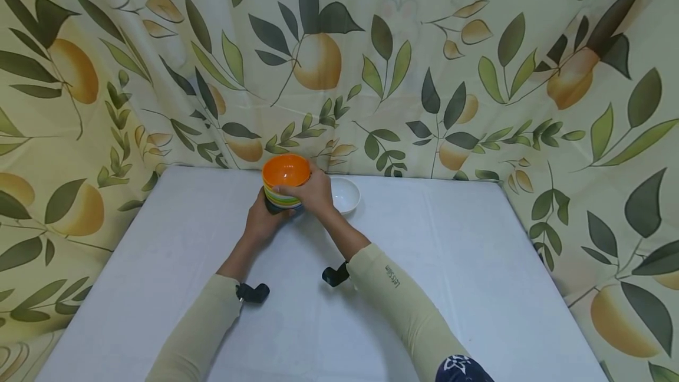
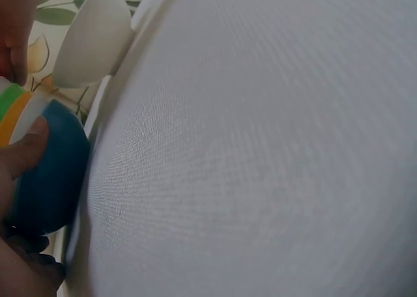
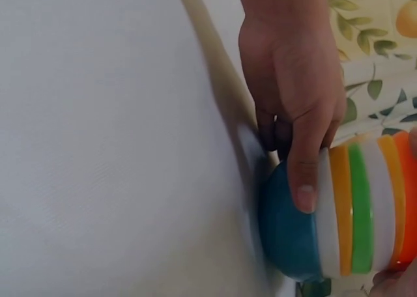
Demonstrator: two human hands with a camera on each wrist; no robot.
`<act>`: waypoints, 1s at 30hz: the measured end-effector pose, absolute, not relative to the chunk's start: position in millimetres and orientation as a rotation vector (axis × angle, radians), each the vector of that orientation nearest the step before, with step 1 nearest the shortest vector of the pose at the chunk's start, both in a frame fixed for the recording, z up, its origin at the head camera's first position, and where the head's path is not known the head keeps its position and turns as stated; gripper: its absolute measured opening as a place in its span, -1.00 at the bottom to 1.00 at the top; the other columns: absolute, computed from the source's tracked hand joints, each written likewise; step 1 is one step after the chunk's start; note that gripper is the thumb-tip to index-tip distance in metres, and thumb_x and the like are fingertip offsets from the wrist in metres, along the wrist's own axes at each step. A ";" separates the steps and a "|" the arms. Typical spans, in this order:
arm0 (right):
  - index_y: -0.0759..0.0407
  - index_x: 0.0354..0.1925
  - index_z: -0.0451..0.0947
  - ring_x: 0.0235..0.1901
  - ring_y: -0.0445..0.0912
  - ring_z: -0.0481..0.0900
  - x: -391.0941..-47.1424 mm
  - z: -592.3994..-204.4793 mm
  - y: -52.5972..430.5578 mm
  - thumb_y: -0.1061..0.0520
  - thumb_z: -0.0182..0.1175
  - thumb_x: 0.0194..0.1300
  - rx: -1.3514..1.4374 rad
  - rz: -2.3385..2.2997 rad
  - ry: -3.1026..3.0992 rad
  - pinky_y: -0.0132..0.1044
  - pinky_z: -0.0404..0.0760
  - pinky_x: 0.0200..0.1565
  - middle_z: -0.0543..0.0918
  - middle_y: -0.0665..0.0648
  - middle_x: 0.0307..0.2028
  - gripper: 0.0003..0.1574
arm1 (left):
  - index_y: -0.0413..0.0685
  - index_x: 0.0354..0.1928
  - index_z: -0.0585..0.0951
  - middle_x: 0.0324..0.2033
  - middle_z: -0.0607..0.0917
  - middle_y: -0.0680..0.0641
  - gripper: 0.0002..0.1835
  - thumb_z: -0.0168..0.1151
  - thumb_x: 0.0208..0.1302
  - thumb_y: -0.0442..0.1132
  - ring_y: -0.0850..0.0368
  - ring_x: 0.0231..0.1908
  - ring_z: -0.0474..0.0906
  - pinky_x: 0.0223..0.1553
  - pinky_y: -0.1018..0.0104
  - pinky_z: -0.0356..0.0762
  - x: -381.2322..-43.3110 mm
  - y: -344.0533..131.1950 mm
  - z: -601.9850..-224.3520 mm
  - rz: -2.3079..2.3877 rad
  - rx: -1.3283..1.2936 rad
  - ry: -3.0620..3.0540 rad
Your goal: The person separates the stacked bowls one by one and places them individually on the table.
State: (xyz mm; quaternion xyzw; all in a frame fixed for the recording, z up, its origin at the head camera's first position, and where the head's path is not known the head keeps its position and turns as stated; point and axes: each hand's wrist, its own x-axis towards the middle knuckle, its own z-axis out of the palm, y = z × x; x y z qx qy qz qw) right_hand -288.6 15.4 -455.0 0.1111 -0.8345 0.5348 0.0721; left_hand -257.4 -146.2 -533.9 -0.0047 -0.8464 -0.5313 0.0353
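Left hand [image 3: 298, 92] grips stacked bowls [image 3: 361, 209] at blue end; right hand [image 3: 399, 284] holds orange end.

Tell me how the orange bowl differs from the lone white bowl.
The orange bowl is vividly coloured; the lone white bowl is plain. The orange bowl tops a held stack; the white bowl sits alone on the table. Both are round and open-topped.

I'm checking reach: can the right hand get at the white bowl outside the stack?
Probably yes: the white bowl sits close by, nothing visibly between, though the right hand should first release the stack.
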 end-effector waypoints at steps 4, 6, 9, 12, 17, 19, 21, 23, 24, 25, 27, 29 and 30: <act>0.14 0.35 0.47 0.04 -0.04 0.69 -287.6 -450.5 16.5 -0.12 0.71 -0.02 0.371 1.610 -2.479 -0.16 0.70 0.11 0.73 0.09 0.08 0.06 | -0.02 0.58 0.16 0.32 0.51 -0.20 0.01 0.57 0.23 -0.07 -0.16 0.31 0.42 0.44 -0.12 0.29 -257.1 -146.1 -534.7 -1.637 -0.011 -2.607; 0.13 0.36 0.46 0.05 -0.06 0.68 -286.9 -446.3 17.2 -0.12 0.71 0.00 0.385 1.627 -2.458 -0.17 0.70 0.11 0.72 0.08 0.09 0.05 | -0.03 0.58 0.16 0.33 0.51 -0.20 0.00 0.57 0.24 -0.07 -0.17 0.32 0.41 0.45 -0.13 0.28 -256.8 -145.9 -534.8 -1.632 -0.013 -2.609; 0.12 0.40 0.44 0.08 -0.07 0.67 -285.6 -439.1 19.0 -0.13 0.70 0.01 0.388 1.646 -2.437 -0.19 0.68 0.13 0.70 0.05 0.12 0.08 | -0.02 0.58 0.15 0.33 0.50 -0.20 0.01 0.57 0.24 -0.07 -0.17 0.33 0.40 0.46 -0.13 0.27 -256.6 -145.8 -534.8 -1.611 -0.019 -2.615; 0.14 0.43 0.42 0.09 -0.07 0.66 -284.2 -432.8 21.4 -0.15 0.71 -0.01 0.380 1.643 -2.425 -0.20 0.68 0.14 0.69 0.06 0.14 0.14 | -0.02 0.57 0.15 0.33 0.50 -0.19 0.01 0.58 0.24 -0.07 -0.18 0.33 0.41 0.46 -0.14 0.26 -256.8 -145.7 -535.0 -1.604 -0.027 -2.611; 0.24 0.49 0.37 0.12 -0.02 0.66 -280.8 -425.4 26.7 -0.13 0.71 -0.01 0.344 1.663 -2.405 -0.18 0.67 0.17 0.68 0.13 0.19 0.24 | -0.02 0.58 0.15 0.34 0.50 -0.19 0.02 0.58 0.23 -0.06 -0.18 0.34 0.41 0.46 -0.15 0.26 -257.3 -146.0 -536.0 -1.609 -0.025 -2.605; 0.25 0.52 0.33 0.14 -0.02 0.65 -278.4 -423.4 29.4 -0.12 0.71 -0.01 0.319 1.684 -2.397 -0.18 0.67 0.18 0.67 0.13 0.21 0.27 | -0.01 0.59 0.14 0.35 0.50 -0.20 0.03 0.58 0.23 -0.04 -0.17 0.34 0.40 0.46 -0.14 0.25 -257.3 -146.0 -536.4 -1.605 -0.024 -2.606; 0.25 0.53 0.33 0.15 -0.01 0.64 -276.0 -422.1 32.1 -0.10 0.71 0.00 0.302 1.702 -2.382 -0.17 0.66 0.19 0.66 0.13 0.22 0.27 | -0.02 0.60 0.13 0.36 0.49 -0.20 0.04 0.58 0.23 -0.03 -0.18 0.35 0.40 0.47 -0.14 0.25 -257.1 -146.0 -536.5 -1.600 -0.026 -2.607; 0.27 0.53 0.32 0.16 -0.01 0.63 -273.3 -421.1 34.7 -0.07 0.71 -0.01 0.286 1.710 -2.366 -0.15 0.65 0.20 0.65 0.14 0.23 0.28 | -0.02 0.60 0.13 0.36 0.49 -0.20 0.05 0.59 0.23 -0.02 -0.18 0.36 0.40 0.47 -0.14 0.24 -257.0 -146.0 -536.8 -1.597 -0.030 -2.606; 0.29 0.53 0.32 0.16 0.00 0.63 -272.1 -420.8 35.9 -0.06 0.72 -0.01 0.281 1.709 -2.357 -0.14 0.65 0.21 0.65 0.15 0.24 0.28 | -0.02 0.61 0.13 0.36 0.49 -0.20 0.05 0.58 0.23 -0.02 -0.18 0.36 0.40 0.47 -0.14 0.24 -256.9 -146.1 -536.9 -1.596 -0.033 -2.607; 0.31 0.53 0.31 0.17 0.00 0.62 -271.1 -420.5 37.1 -0.05 0.72 -0.01 0.277 1.705 -2.347 -0.12 0.64 0.22 0.64 0.16 0.25 0.29 | -0.02 0.60 0.13 0.36 0.49 -0.20 0.05 0.58 0.24 -0.02 -0.17 0.36 0.40 0.47 -0.14 0.25 -256.8 -146.2 -537.0 -1.595 -0.035 -2.607; 0.32 0.53 0.32 0.19 0.00 0.62 -268.8 -419.9 39.4 -0.03 0.73 -0.02 0.270 1.696 -2.330 -0.10 0.63 0.24 0.63 0.17 0.27 0.29 | -0.02 0.60 0.13 0.36 0.50 -0.20 0.05 0.59 0.23 -0.02 -0.17 0.36 0.40 0.46 -0.13 0.26 -256.6 -146.3 -537.2 -1.594 -0.031 -2.606; 0.31 0.53 0.32 0.21 0.00 0.60 -266.6 -419.0 41.5 -0.02 0.73 -0.03 0.257 1.692 -2.320 -0.11 0.61 0.26 0.62 0.17 0.29 0.29 | -0.02 0.60 0.13 0.36 0.50 -0.20 0.05 0.59 0.23 -0.03 -0.17 0.36 0.40 0.46 -0.14 0.26 -256.5 -146.5 -537.0 -1.587 -0.028 -2.608; 0.31 0.53 0.33 0.21 0.00 0.60 -265.6 -418.6 42.5 -0.02 0.73 -0.04 0.251 1.688 -2.315 -0.10 0.61 0.26 0.61 0.17 0.30 0.29 | -0.03 0.60 0.13 0.36 0.49 -0.21 0.05 0.59 0.23 -0.03 -0.18 0.37 0.40 0.46 -0.15 0.26 -256.4 -146.6 -536.8 -1.581 -0.027 -2.612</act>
